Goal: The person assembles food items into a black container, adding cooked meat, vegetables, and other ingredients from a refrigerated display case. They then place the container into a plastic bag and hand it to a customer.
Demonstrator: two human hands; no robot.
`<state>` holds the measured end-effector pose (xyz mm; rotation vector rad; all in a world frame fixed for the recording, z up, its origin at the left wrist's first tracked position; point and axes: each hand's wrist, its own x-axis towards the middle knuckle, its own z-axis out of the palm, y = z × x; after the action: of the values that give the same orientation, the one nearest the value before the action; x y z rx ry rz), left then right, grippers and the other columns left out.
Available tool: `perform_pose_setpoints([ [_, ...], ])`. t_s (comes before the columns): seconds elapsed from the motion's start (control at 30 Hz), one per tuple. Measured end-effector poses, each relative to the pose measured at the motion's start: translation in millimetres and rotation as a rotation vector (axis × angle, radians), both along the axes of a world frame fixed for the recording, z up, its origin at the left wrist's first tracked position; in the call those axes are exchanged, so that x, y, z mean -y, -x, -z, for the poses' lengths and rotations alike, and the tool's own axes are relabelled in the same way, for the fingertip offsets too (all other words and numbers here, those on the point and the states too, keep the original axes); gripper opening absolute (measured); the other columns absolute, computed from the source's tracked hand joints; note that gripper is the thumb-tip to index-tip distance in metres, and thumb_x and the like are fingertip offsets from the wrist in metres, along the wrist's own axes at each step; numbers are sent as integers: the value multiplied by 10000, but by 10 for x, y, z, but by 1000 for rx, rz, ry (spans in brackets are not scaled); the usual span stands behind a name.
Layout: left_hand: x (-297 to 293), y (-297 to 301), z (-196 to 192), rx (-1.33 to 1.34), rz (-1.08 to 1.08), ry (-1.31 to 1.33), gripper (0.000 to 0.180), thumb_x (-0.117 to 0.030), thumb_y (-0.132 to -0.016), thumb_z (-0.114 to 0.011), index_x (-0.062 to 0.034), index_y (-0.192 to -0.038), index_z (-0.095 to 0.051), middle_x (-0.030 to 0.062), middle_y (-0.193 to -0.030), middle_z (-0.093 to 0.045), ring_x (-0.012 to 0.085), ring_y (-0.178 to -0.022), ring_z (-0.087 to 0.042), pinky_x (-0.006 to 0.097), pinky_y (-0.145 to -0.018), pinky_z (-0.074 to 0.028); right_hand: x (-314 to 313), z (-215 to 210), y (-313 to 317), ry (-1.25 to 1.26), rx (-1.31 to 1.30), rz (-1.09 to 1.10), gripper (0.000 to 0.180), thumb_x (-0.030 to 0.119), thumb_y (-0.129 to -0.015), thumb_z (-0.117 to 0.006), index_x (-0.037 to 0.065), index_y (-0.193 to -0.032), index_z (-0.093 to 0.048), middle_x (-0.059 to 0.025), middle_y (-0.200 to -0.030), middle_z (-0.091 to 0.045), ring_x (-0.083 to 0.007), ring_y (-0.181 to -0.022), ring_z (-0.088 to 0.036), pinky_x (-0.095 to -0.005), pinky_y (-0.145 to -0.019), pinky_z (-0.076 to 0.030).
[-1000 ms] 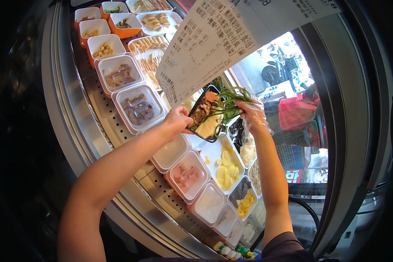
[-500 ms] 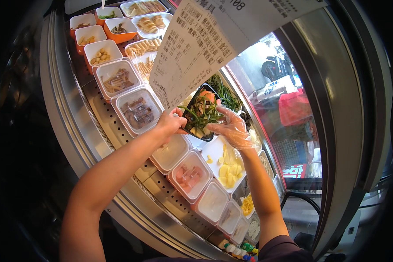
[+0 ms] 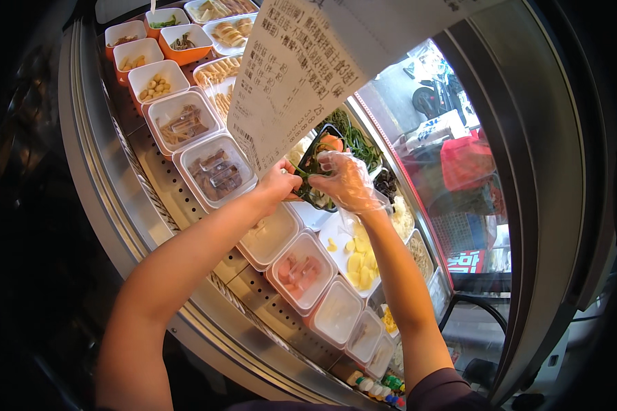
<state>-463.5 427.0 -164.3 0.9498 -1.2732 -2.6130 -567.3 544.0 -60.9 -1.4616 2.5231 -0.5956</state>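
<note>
My bare left hand [image 3: 279, 183] grips the near-left edge of a small black food tray [image 3: 308, 153], with the thumb over its rim. The tray is tilted and holds mixed food: dark green vegetable stems and an orange piece [image 3: 331, 143] at the far end. My right hand [image 3: 349, 182], in a clear plastic glove, lies over the tray from the right. Its fingers are curled and closed on the green vegetables inside, hiding much of the food. Just beyond the tray lies a heap of long green vegetables [image 3: 358, 142].
Two printed paper slips [image 3: 281, 89] hang in front, covering part of the far counter. Lidded clear tubs [image 3: 216, 171] and orange tubs [image 3: 159, 82] line the left. A white tray of yellow slices [image 3: 360, 264] sits below my right hand. A glass pane [image 3: 445, 198] stands right.
My right hand has moved slightly left and its spread fingers have curled down into the tray's greens. My left hand still grips the tray, now a little further right.
</note>
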Motion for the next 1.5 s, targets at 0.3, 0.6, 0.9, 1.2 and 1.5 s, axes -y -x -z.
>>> perform_pose_setpoints([
  [0.3, -41, -64, -19, -56, 19, -63, 211, 69, -795, -594, -65, -912, -480, 117, -820, -600, 241, -743, -661, 366, -668, -633, 26, 3, -1, -159, 3, -156, 121, 74, -761, -638, 50, -862, -702, -151, -783, -673, -338, -801, -644, -437, -865, -472],
  [0.6, 34, -226, -131, -68, -13, -61, 229, 63, -785, -600, -82, -927, -494, 92, -837, -577, 240, -762, -655, 359, -651, -621, -99, -257, -294, 55, -34, -240, 339, 120, -747, -718, -3, -1062, -691, -178, -936, -685, -337, -836, -653, -416, -858, -490],
  [0.9, 36, -312, -168, -6, 94, -84, 254, 79, -780, -587, -91, -936, -481, 96, -836, -594, 233, -726, -654, 362, -658, -620, -58, 138, -187, -117, -23, -93, 240, 140, -752, -722, 76, -983, -726, -153, -837, -700, -292, -796, -682, -589, -1100, -210],
  [1.2, 500, -672, -99, -66, 111, -84, 263, 41, -783, -592, -44, -1004, -476, 92, -925, -602, 230, -820, -683, 357, -684, -625, -915, 83, 526, 232, 527, 512, 354, 113, -818, -725, -51, -1125, -665, -49, -828, -685, -116, -709, -645, -261, -630, -546],
  [1.5, 749, -594, -184, -92, 141, -15, 282, 12, -814, -574, -35, -1073, -474, 99, -936, -599, 242, -806, -683, 370, -726, -632, -1286, 1808, 938, -296, -188, 520, 369, 239, -827, -645, 108, -1172, -638, -179, -1066, -689, -365, -973, -669, -442, -863, -526],
])
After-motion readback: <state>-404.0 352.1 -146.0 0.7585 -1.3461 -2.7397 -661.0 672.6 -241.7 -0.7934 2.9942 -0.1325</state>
